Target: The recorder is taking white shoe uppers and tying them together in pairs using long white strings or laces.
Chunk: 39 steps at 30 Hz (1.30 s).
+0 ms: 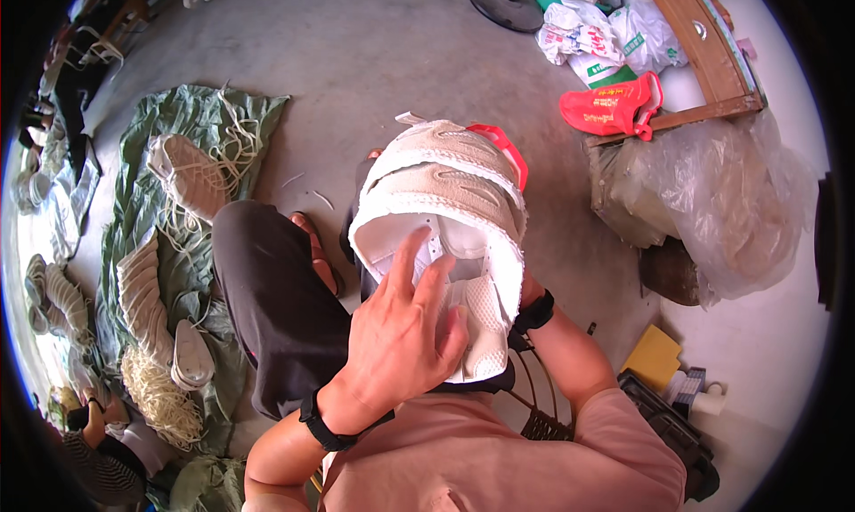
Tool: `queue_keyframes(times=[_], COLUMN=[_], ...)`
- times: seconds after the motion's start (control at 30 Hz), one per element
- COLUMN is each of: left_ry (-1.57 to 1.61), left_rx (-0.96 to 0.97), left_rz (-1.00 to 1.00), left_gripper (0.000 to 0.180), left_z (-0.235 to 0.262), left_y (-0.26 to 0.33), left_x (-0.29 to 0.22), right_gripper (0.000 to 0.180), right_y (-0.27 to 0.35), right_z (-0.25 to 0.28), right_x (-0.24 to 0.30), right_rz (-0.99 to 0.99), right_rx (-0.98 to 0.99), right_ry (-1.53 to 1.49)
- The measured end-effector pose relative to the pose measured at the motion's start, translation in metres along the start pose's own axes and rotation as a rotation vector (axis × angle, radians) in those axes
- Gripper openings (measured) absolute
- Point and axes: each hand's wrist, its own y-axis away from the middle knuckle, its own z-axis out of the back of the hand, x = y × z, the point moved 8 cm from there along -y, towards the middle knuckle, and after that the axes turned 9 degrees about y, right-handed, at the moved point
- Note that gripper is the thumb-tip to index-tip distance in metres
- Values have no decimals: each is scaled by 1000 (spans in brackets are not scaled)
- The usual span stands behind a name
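Observation:
A nested stack of beige and white shoe uppers (436, 187) is held up in front of my lap, the nearest one's white lining and mesh tongue (481, 321) facing me. My left hand (396, 325) reaches into its opening with fingers apart, the index finger against the lining near small eyelet holes. Mostly hidden behind the stack's right side, my right hand (532, 289) supports it; its fingers are out of sight. Something red (506, 151) shows past the stack's far right edge.
Left of my knee, a green sheet (169, 111) bears more stacked uppers (142, 298), loose laces and a pale string bundle (160, 396). Other people are at the left rim. On the right are a plastic-wrapped box (712, 200), a red bag (610, 107) and a black case (668, 423).

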Motion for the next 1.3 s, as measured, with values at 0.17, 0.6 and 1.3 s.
queue_keyframes(times=[0.17, 0.6, 1.3], left_ry=[7, -51, 7], left_rx=[-30, -6, 114], left_rz=[-7, -26, -253], left_gripper=[48, 46, 55], left_z=[1, -2, -15], left_y=[-1, 2, 12], left_x=[5, -3, -7], right_gripper=[81, 74, 57], right_y=[-2, 0, 8], right_z=[-3, 5, 16], right_x=[3, -5, -15], right_rz=[26, 38, 149], right_rx=[45, 105, 295], right_ry=[44, 97, -48])
